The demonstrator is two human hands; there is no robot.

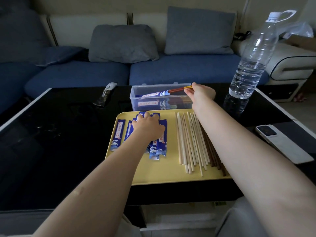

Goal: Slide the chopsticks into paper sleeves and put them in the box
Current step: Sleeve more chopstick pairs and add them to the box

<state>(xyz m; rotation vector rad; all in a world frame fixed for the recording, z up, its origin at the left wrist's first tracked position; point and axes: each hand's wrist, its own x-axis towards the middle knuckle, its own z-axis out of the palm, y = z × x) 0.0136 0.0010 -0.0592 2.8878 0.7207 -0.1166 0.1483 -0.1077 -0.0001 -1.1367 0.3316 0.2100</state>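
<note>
A clear plastic box (135,97) stands on the black table behind a yellow tray (162,175). My right hand (201,94) pinches the end of a sleeved pair of dark chopsticks (159,94), which slants down into the box; another sleeved pair lies inside. My left hand (147,127) rests flat on a pile of blue paper sleeves (158,147) at the tray's left. One more sleeve (118,135) lies apart at the far left of the tray. Several pale and brown bare chopsticks (191,141) lie on the tray's right, partly hidden under my right forearm.
A clear water bottle (251,62) stands at the table's back right. A white phone (280,141) lies at the right edge. A crumpled dark wrapper (106,95) lies left of the box. A blue sofa with grey cushions runs behind the table.
</note>
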